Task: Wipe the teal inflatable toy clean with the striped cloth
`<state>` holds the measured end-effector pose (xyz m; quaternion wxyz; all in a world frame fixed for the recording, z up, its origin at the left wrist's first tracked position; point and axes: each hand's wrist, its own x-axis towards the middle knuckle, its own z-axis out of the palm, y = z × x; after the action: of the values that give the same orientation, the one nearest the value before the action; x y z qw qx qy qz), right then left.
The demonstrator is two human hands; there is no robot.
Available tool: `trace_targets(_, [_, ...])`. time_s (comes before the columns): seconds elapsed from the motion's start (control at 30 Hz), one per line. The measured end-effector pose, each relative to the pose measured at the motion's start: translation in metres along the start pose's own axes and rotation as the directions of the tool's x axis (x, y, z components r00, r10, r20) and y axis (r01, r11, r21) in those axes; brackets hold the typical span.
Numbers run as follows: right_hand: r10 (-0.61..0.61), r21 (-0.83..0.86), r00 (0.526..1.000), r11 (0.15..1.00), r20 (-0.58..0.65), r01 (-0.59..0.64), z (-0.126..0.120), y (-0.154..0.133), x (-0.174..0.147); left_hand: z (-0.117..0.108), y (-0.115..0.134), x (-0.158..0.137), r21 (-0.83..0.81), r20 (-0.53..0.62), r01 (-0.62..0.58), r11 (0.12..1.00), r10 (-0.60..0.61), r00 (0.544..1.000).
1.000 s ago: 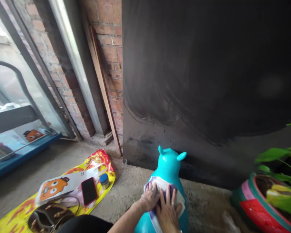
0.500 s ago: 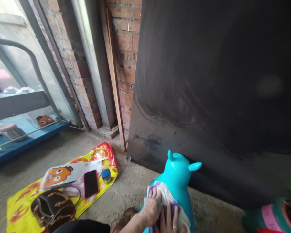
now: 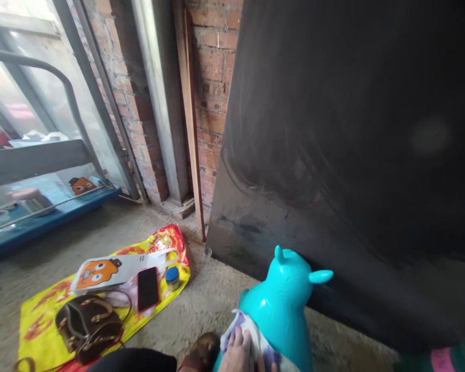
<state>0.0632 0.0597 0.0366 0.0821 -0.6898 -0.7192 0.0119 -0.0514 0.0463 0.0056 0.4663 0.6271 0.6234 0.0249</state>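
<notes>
A shiny turquoise animal-shaped toy point(image 3: 284, 305) with two ears stands on the concrete floor, low in the view. Draped over its back is a white and purple cloth point(image 3: 251, 328). My left hand point(image 3: 236, 355) lies on the cloth with its fingers stretched out, pressing it against the toy. Beside it, my right hand point(image 3: 266, 366) also rests on the cloth; only some of its fingers show, apart, and the lower frame edge cuts off the rest.
A yellow plastic sheet point(image 3: 42, 320) at left bears a brown handbag point(image 3: 89, 325), a phone point(image 3: 148, 289), a blue-lidded jar point(image 3: 172, 278) and a white printed bag point(image 3: 129, 266). A blue-shelved cart point(image 3: 70, 204) stands farther left. A large dark board point(image 3: 313, 129) leans behind the toy.
Both hands have moved down toward the bottom edge, dragging the cloth back along the toy. The view has shifted slightly, so surrounding things appear farther right.
</notes>
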Motion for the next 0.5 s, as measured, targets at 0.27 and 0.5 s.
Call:
trace_targets(0.27, [0.104, -0.046, 0.990, 0.994, 0.091, -0.100, 0.024, -0.019, -0.035, -0.024, 0.024, 0.038, 0.020, -0.041, -0.035, 0.999, 0.036, 0.999])
trace_targets(0.5, [-0.002, -0.033, 0.999, 0.999, -0.055, 0.000, 0.041, -0.028, -0.059, -0.021, 0.014, 0.028, -0.046, -0.067, -0.020, 0.999, 0.016, 0.998])
